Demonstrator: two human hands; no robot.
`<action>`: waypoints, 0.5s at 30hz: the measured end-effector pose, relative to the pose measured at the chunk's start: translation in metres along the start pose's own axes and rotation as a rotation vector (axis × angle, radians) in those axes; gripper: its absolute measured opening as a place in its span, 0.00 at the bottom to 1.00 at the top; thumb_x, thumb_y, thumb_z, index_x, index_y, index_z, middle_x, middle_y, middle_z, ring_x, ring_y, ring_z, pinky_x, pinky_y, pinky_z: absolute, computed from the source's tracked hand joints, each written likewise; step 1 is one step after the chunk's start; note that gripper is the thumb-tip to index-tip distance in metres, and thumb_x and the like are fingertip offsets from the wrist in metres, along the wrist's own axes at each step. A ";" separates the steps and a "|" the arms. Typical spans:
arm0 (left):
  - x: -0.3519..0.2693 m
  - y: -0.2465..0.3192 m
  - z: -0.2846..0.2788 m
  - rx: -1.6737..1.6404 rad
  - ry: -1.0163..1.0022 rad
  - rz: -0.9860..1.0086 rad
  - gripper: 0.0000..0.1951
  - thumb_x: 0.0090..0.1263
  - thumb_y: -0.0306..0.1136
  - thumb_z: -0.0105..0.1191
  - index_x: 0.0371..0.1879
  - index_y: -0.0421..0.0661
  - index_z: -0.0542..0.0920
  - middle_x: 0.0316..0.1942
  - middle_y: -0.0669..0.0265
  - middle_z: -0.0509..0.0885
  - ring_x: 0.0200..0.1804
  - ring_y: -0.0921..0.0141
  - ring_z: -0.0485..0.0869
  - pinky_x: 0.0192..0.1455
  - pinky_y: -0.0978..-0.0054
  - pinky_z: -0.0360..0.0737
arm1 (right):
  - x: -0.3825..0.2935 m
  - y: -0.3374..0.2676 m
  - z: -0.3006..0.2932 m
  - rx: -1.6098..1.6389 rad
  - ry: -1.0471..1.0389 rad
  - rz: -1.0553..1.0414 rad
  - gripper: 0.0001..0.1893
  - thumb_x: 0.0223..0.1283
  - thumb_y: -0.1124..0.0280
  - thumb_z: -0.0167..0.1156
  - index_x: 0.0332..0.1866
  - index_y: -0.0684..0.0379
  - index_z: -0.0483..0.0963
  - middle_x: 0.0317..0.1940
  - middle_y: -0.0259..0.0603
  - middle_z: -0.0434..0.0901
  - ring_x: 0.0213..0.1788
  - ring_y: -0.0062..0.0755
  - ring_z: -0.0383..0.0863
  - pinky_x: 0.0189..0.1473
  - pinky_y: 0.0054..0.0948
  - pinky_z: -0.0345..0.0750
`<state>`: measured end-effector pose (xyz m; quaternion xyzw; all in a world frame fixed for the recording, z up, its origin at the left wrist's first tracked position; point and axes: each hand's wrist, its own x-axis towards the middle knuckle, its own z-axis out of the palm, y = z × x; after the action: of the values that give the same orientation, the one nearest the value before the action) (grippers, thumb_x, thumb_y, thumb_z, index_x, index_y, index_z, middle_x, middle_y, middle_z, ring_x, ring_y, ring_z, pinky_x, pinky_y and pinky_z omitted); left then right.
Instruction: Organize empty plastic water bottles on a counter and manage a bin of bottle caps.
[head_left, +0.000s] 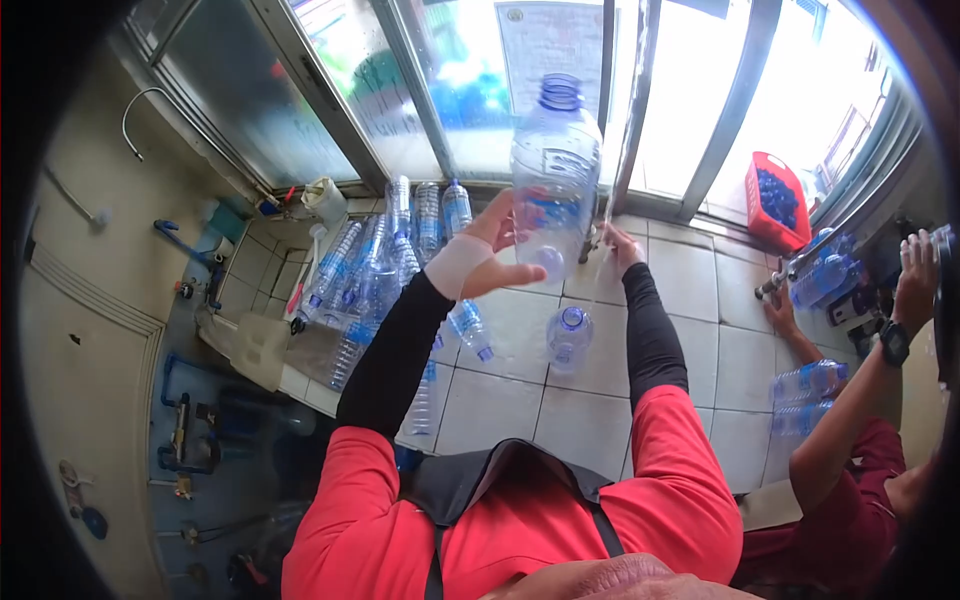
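Note:
A large clear plastic bottle (555, 180) with an open blue neck stands upright in front of my left hand (491, 259), whose fingers curl behind its lower part and whose thumb points across its base. My right hand (622, 246) is beyond the bottle to the right, at a metal fitting (591, 238) by the window; its fingers are partly hidden and blurred, so its hold is unclear. On the white tiled counter below stands another uncapped clear bottle (570, 337). Left of it lies a bottle with a blue label (470, 328), near my left wrist.
Many clear bottles (379, 289) crowd the counter's left side beside a tiled basin (259, 262). A red basket (757, 217) of blue caps stands at the back right. At the right, a co-worker's arms (847, 412) reach toward equipment, near two lying bottles (806, 381).

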<state>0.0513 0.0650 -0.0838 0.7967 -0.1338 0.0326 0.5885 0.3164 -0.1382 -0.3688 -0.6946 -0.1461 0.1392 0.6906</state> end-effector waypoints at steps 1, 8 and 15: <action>-0.002 0.013 0.005 -0.037 -0.031 0.062 0.46 0.52 0.28 0.70 0.69 0.51 0.57 0.60 0.61 0.69 0.63 0.66 0.71 0.67 0.67 0.67 | -0.005 -0.009 0.004 0.027 0.015 0.048 0.28 0.53 0.46 0.63 0.52 0.57 0.80 0.40 0.33 0.83 0.45 0.24 0.74 0.51 0.24 0.66; -0.003 0.053 0.020 -0.029 -0.112 0.108 0.45 0.53 0.31 0.70 0.69 0.52 0.56 0.61 0.62 0.70 0.65 0.66 0.70 0.70 0.64 0.65 | 0.016 0.019 0.000 0.156 -0.054 0.132 0.28 0.56 0.46 0.62 0.56 0.54 0.79 0.43 0.30 0.82 0.45 0.22 0.73 0.49 0.22 0.66; 0.011 0.058 0.030 -0.029 -0.152 0.154 0.45 0.53 0.30 0.70 0.69 0.52 0.55 0.59 0.62 0.71 0.65 0.66 0.70 0.70 0.62 0.65 | 0.026 0.051 -0.021 0.321 -0.070 0.095 0.31 0.57 0.42 0.58 0.58 0.54 0.77 0.45 0.30 0.82 0.44 0.21 0.75 0.48 0.22 0.67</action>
<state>0.0442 0.0189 -0.0367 0.7755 -0.2394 0.0154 0.5840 0.3497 -0.1476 -0.4191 -0.5761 -0.1128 0.2172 0.7799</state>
